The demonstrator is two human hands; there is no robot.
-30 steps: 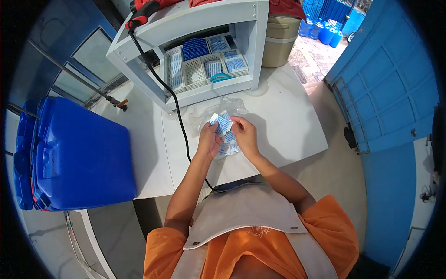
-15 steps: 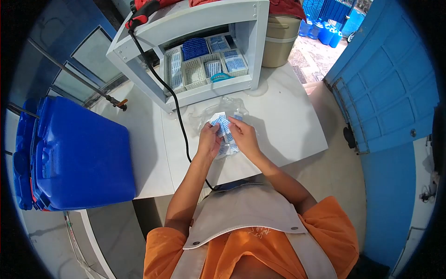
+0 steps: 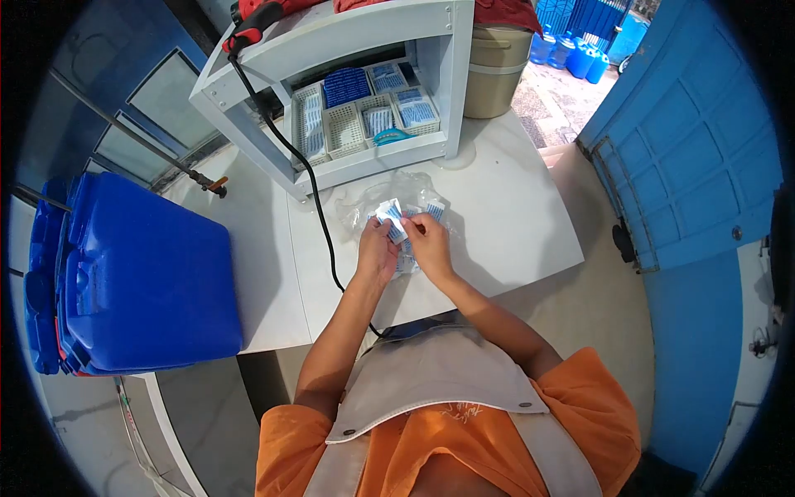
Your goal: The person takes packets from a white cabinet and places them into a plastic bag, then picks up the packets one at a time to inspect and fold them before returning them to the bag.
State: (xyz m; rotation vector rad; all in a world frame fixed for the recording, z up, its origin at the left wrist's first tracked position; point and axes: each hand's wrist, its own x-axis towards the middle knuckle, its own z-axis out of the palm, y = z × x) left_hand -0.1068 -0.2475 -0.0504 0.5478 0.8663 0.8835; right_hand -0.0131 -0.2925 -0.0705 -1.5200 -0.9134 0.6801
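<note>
My left hand (image 3: 378,250) is closed round a small stack of white sachets (image 3: 390,217) with blue print, its thumb on the top one. Against the right edge of that stack, my right hand (image 3: 428,247) has thumb and fingertips pinched together. Beneath both hands a clear plastic bag (image 3: 358,201) lies crumpled on the white table (image 3: 513,224). More sachets (image 3: 435,209) of the same kind lie on or in the bag, partly covered by my hands.
Behind the bag, a grey-white shelf frame (image 3: 385,168) holds several baskets (image 3: 344,132) with sachets. A black cable (image 3: 319,207) crosses the table on the left. A blue plastic container (image 3: 153,273) stands at left, a beige bucket (image 3: 498,74) at back right.
The stack of sachets has tilted slightly in my left hand. My right hand's fingers have drawn together onto the stack's right edge.
</note>
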